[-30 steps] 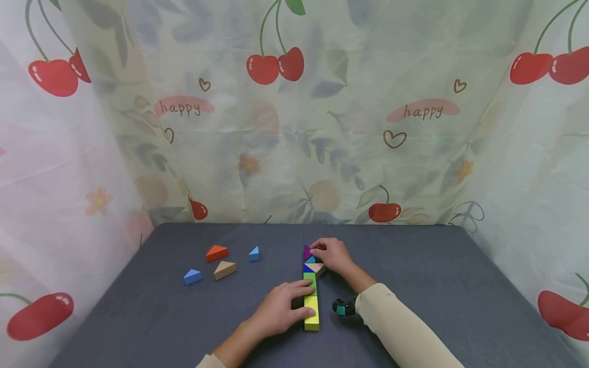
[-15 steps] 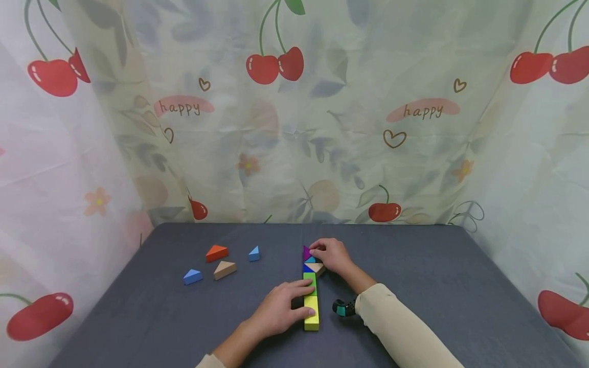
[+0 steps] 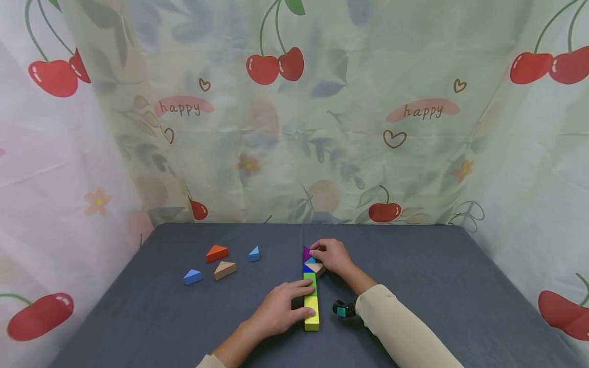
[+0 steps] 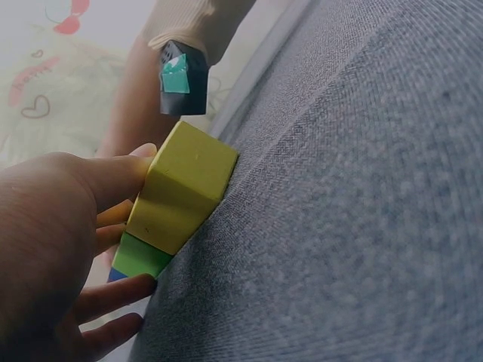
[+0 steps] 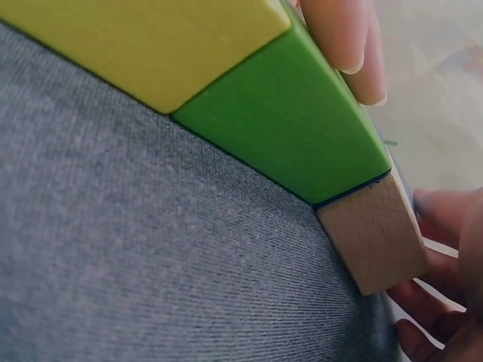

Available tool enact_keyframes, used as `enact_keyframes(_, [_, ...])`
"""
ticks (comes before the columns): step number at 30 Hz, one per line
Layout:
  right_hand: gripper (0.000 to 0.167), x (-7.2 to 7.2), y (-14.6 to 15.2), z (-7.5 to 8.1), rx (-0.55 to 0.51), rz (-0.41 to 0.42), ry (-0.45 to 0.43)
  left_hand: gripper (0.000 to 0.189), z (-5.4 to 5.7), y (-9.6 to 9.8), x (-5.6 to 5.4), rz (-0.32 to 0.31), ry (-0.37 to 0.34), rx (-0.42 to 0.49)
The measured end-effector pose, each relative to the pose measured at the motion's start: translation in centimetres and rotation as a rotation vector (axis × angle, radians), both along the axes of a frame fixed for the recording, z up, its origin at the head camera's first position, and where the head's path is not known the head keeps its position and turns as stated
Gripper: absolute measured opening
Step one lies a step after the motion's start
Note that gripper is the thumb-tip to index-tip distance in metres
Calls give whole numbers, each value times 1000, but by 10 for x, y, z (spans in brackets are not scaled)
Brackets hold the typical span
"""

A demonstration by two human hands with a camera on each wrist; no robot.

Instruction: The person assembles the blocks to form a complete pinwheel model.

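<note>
A row of wooden blocks runs away from me. The yellow block (image 3: 311, 302) is nearest, then a green block (image 5: 287, 113). Past these lie a dark blue triangle (image 3: 307, 269), a natural wood triangle (image 3: 316, 268) jutting right, a small light blue triangle (image 3: 310, 260) and a purple triangle (image 3: 306, 252) at the far end. My left hand (image 3: 279, 305) rests along the row's left side, thumb on the yellow block, fingers extended onto the green one. My right hand (image 3: 334, 255) pinches at the purple triangle, its fingers partly covering it.
Left of the row lie an orange-red triangle (image 3: 217, 253), a natural wood triangle block (image 3: 225, 270) and two blue triangles, one nearer (image 3: 193, 277) and one farther (image 3: 254, 254). A patterned curtain (image 3: 294, 128) stands behind the grey table (image 3: 391, 255).
</note>
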State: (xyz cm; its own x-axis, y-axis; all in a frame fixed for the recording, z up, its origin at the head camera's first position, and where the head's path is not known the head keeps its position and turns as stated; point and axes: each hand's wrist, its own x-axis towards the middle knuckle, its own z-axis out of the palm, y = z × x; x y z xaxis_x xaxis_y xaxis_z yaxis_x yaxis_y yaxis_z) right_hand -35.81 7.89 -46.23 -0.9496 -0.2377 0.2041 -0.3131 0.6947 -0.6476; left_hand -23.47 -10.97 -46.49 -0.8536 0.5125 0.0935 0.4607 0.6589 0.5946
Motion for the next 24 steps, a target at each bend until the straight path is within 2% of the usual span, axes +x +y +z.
enact_keyframes(19, [10,3,0,1,-11,-8,-5,57,0,-1,2,2,7,8])
enact_keyframes(24, [9,7,2,3,-20,-32,28,57,-1,0,2,-7,21,18])
